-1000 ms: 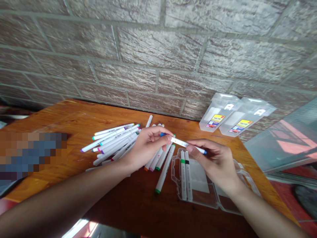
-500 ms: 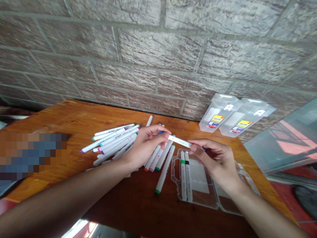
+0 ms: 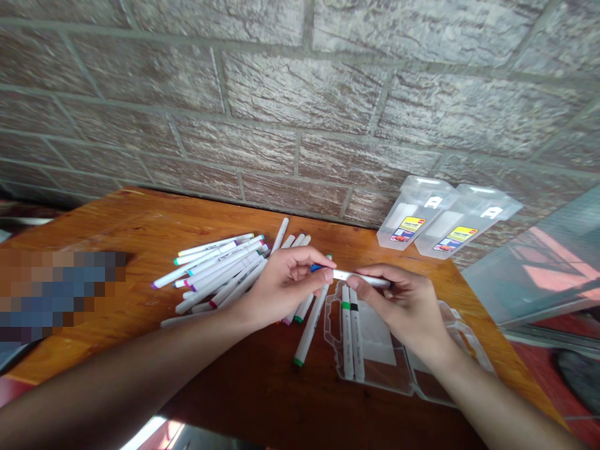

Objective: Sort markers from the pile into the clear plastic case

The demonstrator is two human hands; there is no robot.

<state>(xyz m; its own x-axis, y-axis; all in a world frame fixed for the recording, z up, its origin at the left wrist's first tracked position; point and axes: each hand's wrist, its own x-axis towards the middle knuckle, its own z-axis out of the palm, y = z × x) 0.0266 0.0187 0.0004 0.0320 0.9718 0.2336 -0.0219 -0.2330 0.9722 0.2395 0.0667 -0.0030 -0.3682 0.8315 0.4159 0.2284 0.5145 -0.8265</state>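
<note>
Between my two hands is a white marker (image 3: 341, 275) with a blue end, held nearly level above the table. My left hand (image 3: 293, 278) pinches it near the blue end, and my right hand (image 3: 398, 294) grips its other end, partly hiding it. Below my right hand an open clear plastic case (image 3: 375, 378) lies on the table. In its left half two markers, one with a green band (image 3: 347, 337) and one with a black band (image 3: 357, 340), lie side by side. A loose green-tipped marker (image 3: 309, 328) rests just left of the case.
A pile of white markers (image 3: 225, 269) with coloured ends spreads left of and behind my left hand. Two clear upright cases (image 3: 398, 209) with yellow labels stand at the back right by the stone-block wall (image 3: 262, 150). The wooden table's (image 3: 117, 231) right edge borders a glass panel (image 3: 553, 269).
The held marker has dropped slightly and turned closer to level. My left hand has shifted a little right and down, and my right hand now covers more of the marker.
</note>
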